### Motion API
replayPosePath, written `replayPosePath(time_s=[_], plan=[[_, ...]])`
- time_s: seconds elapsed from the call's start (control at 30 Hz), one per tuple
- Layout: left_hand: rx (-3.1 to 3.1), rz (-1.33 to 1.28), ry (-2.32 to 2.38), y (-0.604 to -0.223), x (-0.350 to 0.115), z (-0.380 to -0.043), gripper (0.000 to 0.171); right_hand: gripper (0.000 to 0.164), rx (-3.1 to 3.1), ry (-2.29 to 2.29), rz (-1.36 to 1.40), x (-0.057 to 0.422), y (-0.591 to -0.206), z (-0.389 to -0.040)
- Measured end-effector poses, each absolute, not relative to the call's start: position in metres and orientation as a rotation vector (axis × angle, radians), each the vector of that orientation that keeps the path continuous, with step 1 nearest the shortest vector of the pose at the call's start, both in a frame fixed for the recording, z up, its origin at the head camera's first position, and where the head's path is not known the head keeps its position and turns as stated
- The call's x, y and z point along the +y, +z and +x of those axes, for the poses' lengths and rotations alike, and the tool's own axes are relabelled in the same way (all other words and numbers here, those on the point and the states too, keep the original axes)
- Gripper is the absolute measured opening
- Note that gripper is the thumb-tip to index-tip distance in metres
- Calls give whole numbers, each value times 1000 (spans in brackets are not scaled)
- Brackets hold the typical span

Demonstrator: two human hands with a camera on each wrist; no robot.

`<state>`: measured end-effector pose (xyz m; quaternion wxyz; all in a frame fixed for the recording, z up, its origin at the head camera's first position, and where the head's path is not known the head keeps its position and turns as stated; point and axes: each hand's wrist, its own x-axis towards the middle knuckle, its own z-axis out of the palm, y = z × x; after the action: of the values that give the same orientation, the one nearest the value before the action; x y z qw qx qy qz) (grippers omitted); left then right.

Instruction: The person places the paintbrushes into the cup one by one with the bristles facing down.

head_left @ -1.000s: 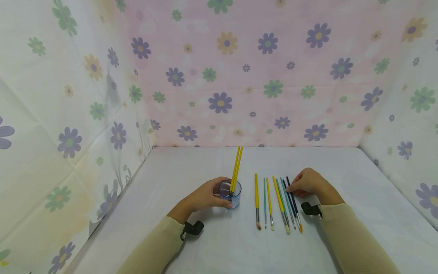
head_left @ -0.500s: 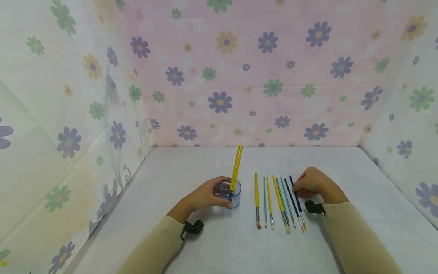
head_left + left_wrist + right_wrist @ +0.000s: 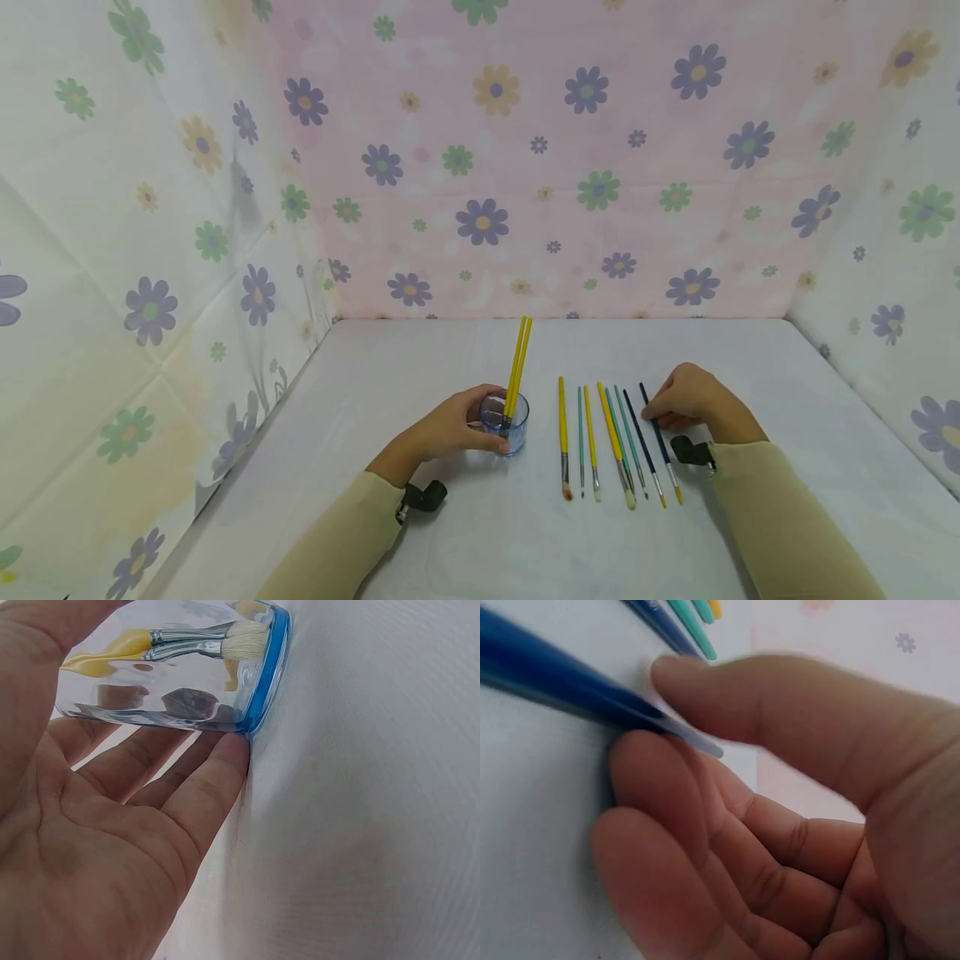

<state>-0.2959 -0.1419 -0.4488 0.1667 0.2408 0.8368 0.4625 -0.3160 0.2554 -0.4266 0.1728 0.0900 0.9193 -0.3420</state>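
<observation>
My left hand (image 3: 450, 429) grips a clear drinking glass (image 3: 519, 435) with a blue base, thumb on the near side. Two yellow-handled paintbrushes (image 3: 519, 367) lean inside it, pale bristles down, as the left wrist view shows. At the right end of a row of brushes, my right hand (image 3: 693, 402) pinches a dark blue paintbrush (image 3: 663, 450) by its upper handle. In the right wrist view the handle (image 3: 547, 671) lies between thumb and fingertips, close to the tabletop. Another dark blue paintbrush (image 3: 641, 437) lies just left of it.
Left of the dark blue brushes lie several yellow and teal paintbrushes, among them a thick yellow one (image 3: 563, 425) nearest the glass. All lie on a white-covered table (image 3: 480, 533). Flowered cloth (image 3: 540, 208) rises behind and at both sides.
My right hand has shifted right with the outermost dark blue brush, widening the gap to its neighbour. Both blue brushes have spread rightward from the teal ones. My left hand and the glass stay put.
</observation>
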Motion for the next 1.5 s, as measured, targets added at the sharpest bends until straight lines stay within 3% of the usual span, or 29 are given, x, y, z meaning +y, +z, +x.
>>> replayPosePath(time_s=[0.93,1.5], plan=[[2392,681,1313,-449,-142,-295,76,40,2603,-1179,229,262,-421,-316],[2392,674,1311,-448,-142,-295,76,41,2658,-1371,145,257,-394,-313]])
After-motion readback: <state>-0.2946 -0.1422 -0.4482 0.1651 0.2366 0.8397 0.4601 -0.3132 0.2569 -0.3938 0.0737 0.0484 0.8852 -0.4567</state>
